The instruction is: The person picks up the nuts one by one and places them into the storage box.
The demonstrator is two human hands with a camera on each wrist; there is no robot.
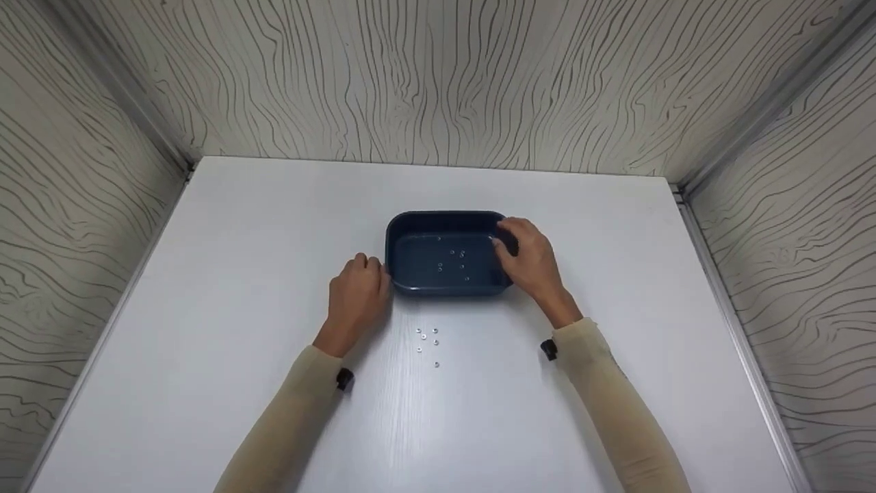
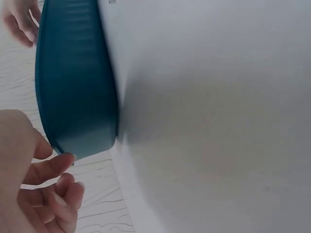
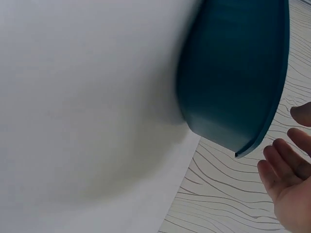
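A dark blue, rounded rectangular tub (image 1: 448, 292) sits on the white table, with several tiny pale pieces (image 1: 462, 255) that look like nuts scattered over its floor. My left hand (image 1: 357, 291) is at its left side; in the left wrist view, thumb and forefinger pinch the rim at a corner of the tub (image 2: 75, 82). At the right end, my right hand (image 1: 535, 266) reaches over the rim with thumb and fingers spread. The right wrist view shows that hand (image 3: 291, 189) with loosely bent fingers, just off the rim of the tub (image 3: 233, 77).
Several more nut-like pieces (image 1: 436, 342) lie on the white table (image 1: 239, 308) in front of the tub, between the two forearms. Wood-grain patterned panels (image 1: 410, 82) rise behind the table and on both sides, joined by metal corner posts.
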